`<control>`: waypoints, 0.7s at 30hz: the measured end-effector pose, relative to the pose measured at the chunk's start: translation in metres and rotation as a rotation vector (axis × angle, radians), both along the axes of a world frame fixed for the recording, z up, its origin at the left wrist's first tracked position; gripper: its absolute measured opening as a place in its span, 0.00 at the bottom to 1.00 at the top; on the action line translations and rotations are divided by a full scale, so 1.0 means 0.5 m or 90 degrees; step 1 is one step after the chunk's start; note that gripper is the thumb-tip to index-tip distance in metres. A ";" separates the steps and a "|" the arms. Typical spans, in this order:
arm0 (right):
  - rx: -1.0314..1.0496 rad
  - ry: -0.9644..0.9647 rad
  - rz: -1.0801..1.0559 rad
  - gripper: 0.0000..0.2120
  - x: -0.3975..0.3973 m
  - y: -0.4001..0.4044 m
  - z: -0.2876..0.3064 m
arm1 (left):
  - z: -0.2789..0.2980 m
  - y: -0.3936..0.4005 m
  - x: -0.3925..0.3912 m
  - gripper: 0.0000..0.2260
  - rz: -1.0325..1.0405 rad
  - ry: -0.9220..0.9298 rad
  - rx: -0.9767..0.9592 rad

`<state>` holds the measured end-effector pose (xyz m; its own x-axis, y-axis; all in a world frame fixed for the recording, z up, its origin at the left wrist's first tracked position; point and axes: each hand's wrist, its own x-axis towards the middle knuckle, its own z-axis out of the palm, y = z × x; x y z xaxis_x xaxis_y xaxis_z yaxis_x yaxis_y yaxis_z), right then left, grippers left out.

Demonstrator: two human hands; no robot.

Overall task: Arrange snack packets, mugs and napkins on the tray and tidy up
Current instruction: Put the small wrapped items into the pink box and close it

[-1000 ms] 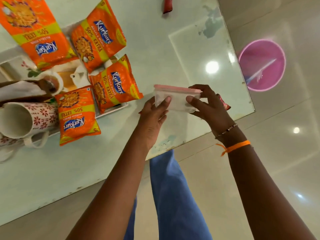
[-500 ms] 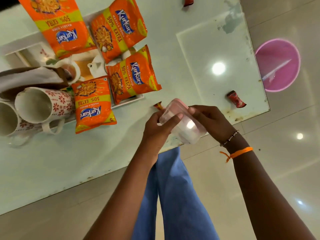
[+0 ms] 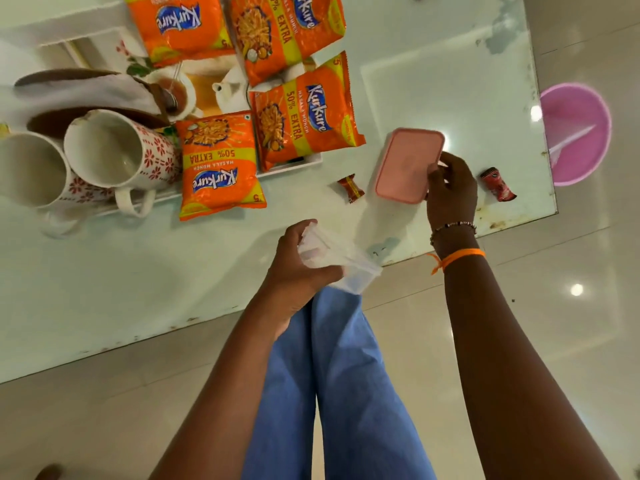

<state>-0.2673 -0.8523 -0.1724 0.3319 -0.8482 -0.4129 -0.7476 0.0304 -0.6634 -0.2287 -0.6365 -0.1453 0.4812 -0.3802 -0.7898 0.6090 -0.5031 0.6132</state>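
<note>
your left hand [image 3: 298, 261] grips a clear plastic box [image 3: 341, 259] tipped on its side over the table [image 3: 104, 289] edge, and your right hand [image 3: 450, 188] pinches the short edge of its pink lid [image 3: 405, 164] just above that box. both look light, stiff and a bit slick, so probably hold the box by its walls and the lid by its rim. the small red wrappers [image 3: 351, 188] lie light and crinkly, one left and one right of your right hand; snack packets [image 3: 221, 164] sit on the tray [image 3: 294, 166] up-left of both hands.
</note>
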 end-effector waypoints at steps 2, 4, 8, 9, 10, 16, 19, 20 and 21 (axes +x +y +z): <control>-0.064 0.028 0.020 0.18 0.005 0.008 0.005 | 0.001 0.018 -0.001 0.33 -0.014 -0.043 0.016; -0.184 0.085 0.111 0.19 0.008 0.029 0.011 | 0.003 0.030 0.001 0.34 -0.022 -0.078 0.025; -0.220 0.090 0.266 0.14 0.034 0.094 0.002 | 0.007 0.036 0.006 0.36 -0.050 -0.122 0.026; -0.196 0.087 0.312 0.14 0.042 0.109 -0.004 | 0.008 0.035 0.006 0.36 -0.055 -0.128 0.021; -0.177 0.102 0.366 0.16 0.049 0.120 -0.011 | 0.008 0.032 0.006 0.37 -0.060 -0.135 0.016; -0.102 0.064 0.347 0.10 0.053 0.114 -0.027 | 0.005 0.005 0.005 0.37 -0.080 -0.169 -0.009; -0.101 -0.021 0.239 0.10 0.035 0.084 0.013 | 0.007 -0.018 0.004 0.37 -0.105 -0.200 -0.008; -0.099 -0.042 0.231 0.11 0.026 0.075 0.030 | 0.009 -0.028 0.004 0.37 -0.112 -0.208 -0.009; -0.091 -0.063 0.231 0.12 0.014 0.068 0.048 | 0.012 -0.040 0.004 0.37 -0.117 -0.215 -0.011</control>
<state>-0.2601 -0.8186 -0.1485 0.6533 -0.7148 -0.2496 -0.6246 -0.3225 -0.7112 -0.2265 -0.6563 -0.1395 0.6359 -0.4965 -0.5908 0.2712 -0.5730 0.7734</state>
